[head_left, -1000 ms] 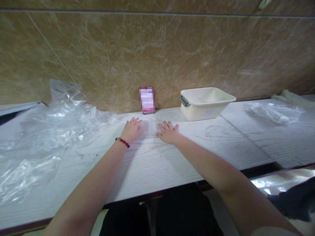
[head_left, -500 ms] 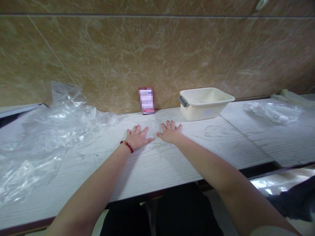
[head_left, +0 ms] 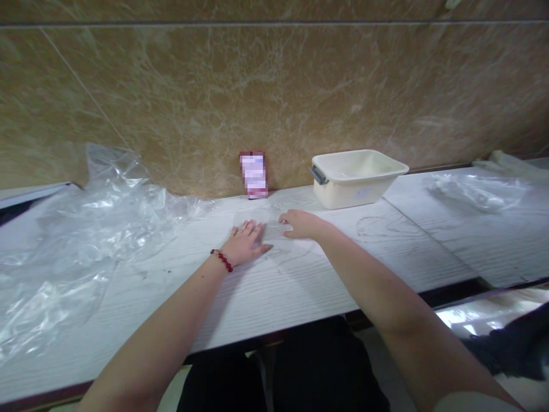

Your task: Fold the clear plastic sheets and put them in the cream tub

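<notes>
My left hand (head_left: 243, 245), with a red bead bracelet (head_left: 222, 260) at its wrist, lies flat on the white wood-grain table (head_left: 274, 292), fingers spread. To its right, my right hand (head_left: 302, 224) is turned sideways with its fingers bent. A gap shows between its thumb and fingertips, and I see nothing held there. Between the hands lies what looks like a thin clear plastic sheet (head_left: 271, 230), too faint to make out well. Behind them a phone (head_left: 255, 176) with a blurred screen leans on the wall.
A cream plastic tub (head_left: 351, 194) with a grey handle stands beyond my right hand. Crumpled clear plastic bags (head_left: 111, 217) cover the table's left side. More clear plastic (head_left: 480, 193) lies at the right. The brown marble wall (head_left: 193, 103) bounds the table's back.
My right hand has risen from lying flat with spread fingers to a sideways, bent-finger pose. My left hand stays flat and has shifted slightly right.
</notes>
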`<control>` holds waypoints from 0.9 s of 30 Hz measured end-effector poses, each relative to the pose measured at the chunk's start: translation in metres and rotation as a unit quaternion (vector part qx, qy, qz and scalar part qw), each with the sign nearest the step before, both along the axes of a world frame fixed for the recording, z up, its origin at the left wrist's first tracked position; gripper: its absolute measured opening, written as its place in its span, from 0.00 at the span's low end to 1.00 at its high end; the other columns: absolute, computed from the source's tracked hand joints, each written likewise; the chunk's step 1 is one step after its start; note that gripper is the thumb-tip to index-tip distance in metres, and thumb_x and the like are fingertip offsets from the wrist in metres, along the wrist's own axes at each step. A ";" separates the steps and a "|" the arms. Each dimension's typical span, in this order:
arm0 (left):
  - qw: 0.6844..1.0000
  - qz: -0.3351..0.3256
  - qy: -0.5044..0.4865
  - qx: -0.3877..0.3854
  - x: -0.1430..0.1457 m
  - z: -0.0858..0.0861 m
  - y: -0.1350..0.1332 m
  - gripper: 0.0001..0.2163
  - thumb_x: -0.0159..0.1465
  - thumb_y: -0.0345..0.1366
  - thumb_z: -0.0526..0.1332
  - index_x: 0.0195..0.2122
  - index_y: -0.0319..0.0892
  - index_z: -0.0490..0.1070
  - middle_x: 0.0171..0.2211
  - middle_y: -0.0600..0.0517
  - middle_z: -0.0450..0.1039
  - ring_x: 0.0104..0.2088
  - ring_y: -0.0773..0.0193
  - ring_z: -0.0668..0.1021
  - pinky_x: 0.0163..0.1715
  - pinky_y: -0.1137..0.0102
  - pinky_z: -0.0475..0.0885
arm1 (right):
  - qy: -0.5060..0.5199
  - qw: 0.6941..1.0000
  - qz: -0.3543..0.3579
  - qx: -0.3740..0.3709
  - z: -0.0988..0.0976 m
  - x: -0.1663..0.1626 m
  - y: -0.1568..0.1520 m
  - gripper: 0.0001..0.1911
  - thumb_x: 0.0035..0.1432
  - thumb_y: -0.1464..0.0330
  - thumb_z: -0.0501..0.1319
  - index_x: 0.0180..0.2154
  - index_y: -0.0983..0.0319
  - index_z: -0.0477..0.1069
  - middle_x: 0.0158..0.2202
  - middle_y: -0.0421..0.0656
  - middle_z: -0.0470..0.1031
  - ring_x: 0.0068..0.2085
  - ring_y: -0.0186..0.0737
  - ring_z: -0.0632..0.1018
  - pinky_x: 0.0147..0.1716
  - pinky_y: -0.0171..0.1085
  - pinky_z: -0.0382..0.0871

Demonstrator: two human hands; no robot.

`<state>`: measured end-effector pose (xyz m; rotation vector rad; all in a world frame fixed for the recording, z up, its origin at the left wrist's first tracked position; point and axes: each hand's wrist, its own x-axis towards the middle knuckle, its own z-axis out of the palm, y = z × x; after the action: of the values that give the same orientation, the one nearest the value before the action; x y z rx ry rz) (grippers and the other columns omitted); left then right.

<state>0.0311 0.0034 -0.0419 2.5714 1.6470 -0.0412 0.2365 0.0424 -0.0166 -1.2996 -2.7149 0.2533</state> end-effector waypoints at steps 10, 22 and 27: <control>1.000 0.014 0.001 -0.004 0.006 -0.002 -0.001 0.34 0.55 0.57 0.35 0.58 0.39 0.43 0.59 0.42 0.40 0.58 0.53 0.45 0.52 0.55 0.43 | 0.033 0.993 0.104 0.053 0.002 -0.001 -0.005 0.17 0.43 0.74 0.58 0.39 0.62 0.66 0.45 0.46 0.64 0.47 0.40 0.65 0.45 0.39 0.58; 0.999 0.032 -0.034 0.019 0.007 -0.006 0.003 0.31 0.57 0.53 0.40 0.57 0.38 0.45 0.58 0.43 0.45 0.57 0.54 0.49 0.51 0.54 0.46 | 0.058 0.989 0.121 0.058 0.000 -0.008 -0.010 0.24 0.44 0.74 0.56 0.47 0.62 0.61 0.50 0.46 0.60 0.51 0.40 0.61 0.49 0.40 0.54; 0.998 0.038 -0.029 0.031 0.007 -0.008 0.004 0.28 0.57 0.51 0.42 0.56 0.42 0.49 0.58 0.43 0.47 0.56 0.54 0.51 0.51 0.55 0.46 | 0.089 0.985 0.133 0.059 -0.005 -0.009 -0.006 0.26 0.44 0.79 0.54 0.48 0.63 0.60 0.52 0.48 0.57 0.53 0.39 0.58 0.50 0.40 0.52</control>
<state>0.0385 0.0076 -0.0500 2.5259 1.7502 0.0908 0.2275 0.0366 -0.0215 -0.8401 -2.6970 0.2159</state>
